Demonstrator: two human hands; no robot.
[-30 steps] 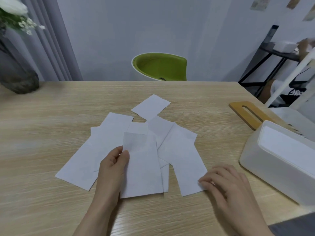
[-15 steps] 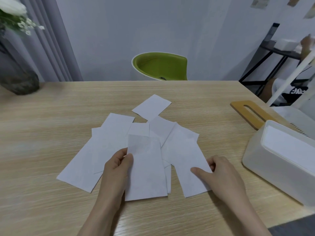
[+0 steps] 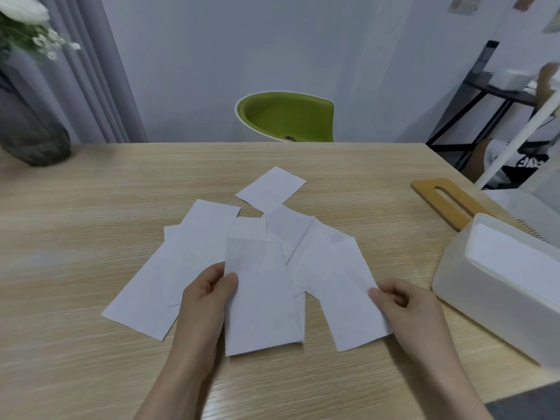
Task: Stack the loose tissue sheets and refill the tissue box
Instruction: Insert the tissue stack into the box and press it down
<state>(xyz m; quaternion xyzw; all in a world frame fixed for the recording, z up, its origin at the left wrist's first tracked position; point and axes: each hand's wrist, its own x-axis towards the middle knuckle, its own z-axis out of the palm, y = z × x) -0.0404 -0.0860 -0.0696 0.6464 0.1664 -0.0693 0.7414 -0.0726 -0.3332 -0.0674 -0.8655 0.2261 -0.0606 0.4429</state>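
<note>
Gathering is under way: the left hand (image 3: 209,294) has its grip pinching the middle sheet (image 3: 260,298) at frame centre, the right hand (image 3: 406,304) pinching the sheet beside it (image 3: 339,286). Next, probably lay one over the other; the tissue box (image 3: 500,286) waits open at right on the desk (image 3: 91,213).

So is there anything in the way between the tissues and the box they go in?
Nothing visible. The tissue box sits open-topped to the right; its wooden lid lies off, on the table behind it. The right hand pinches a tissue sheet right beside the box, with only bare table between. The left hand holds another sheet.
</note>
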